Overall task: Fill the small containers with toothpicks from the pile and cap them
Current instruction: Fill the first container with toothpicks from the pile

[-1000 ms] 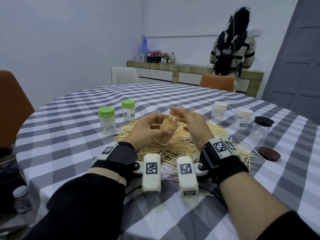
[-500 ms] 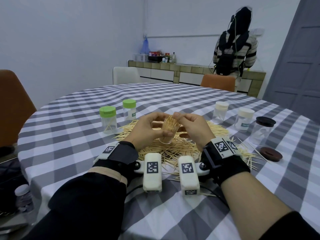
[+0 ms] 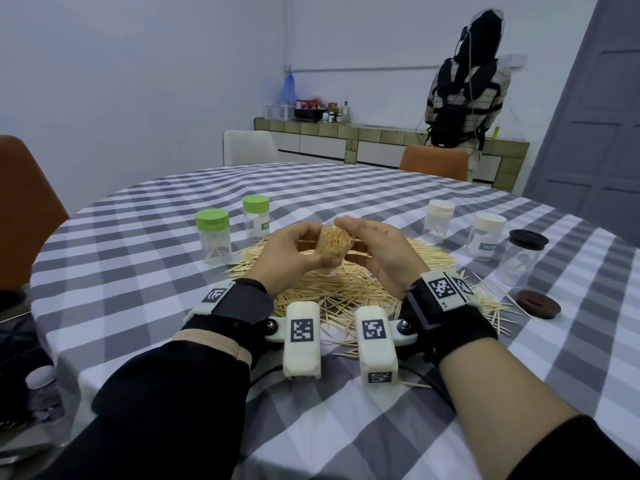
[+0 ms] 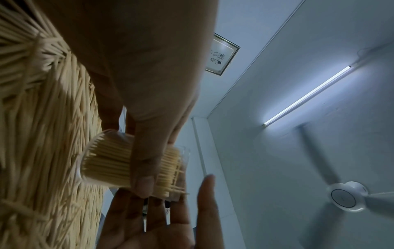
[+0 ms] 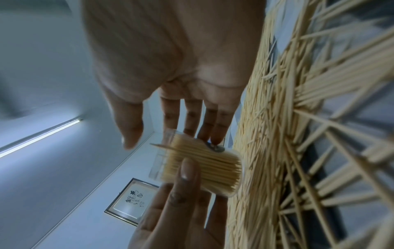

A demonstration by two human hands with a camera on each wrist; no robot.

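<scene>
Left hand: the left hand [image 3: 294,256] grips the small container [image 3: 334,250], thumb across its near wall and fingers curled round the far side, above the middle of the pile.
Right hand: the right hand [image 3: 375,249] lies just beside the container on its right, fingers nearly straight and thumb spread; in the right wrist view the fingertips [image 5: 215,136] touch the far wall near the rim, and it holds nothing of its own.
Container: clear, uncapped, packed with toothpicks [image 4: 110,161] standing along its length; one or two tips jut past the rim.
Long axis: tilted, mouth up and leaning toward the person, base down toward the pile.
Pile: loose toothpicks [image 3: 346,289] spread on the checked tablecloth [image 3: 138,289] under both hands, near the table's front edge.
Caps: a brown lid [image 3: 538,304] lies flat toward the table's right edge, beyond the right wrist; whether it fits this container I cannot tell.
Nearer hand: the free right one is closer to that lid, so it would likely fetch it while the left steadies the mouth upward.
Other jars: two green-capped [image 3: 212,235] on the left, two white-capped [image 3: 439,220] and one black-capped [image 3: 523,259] on the right.
</scene>
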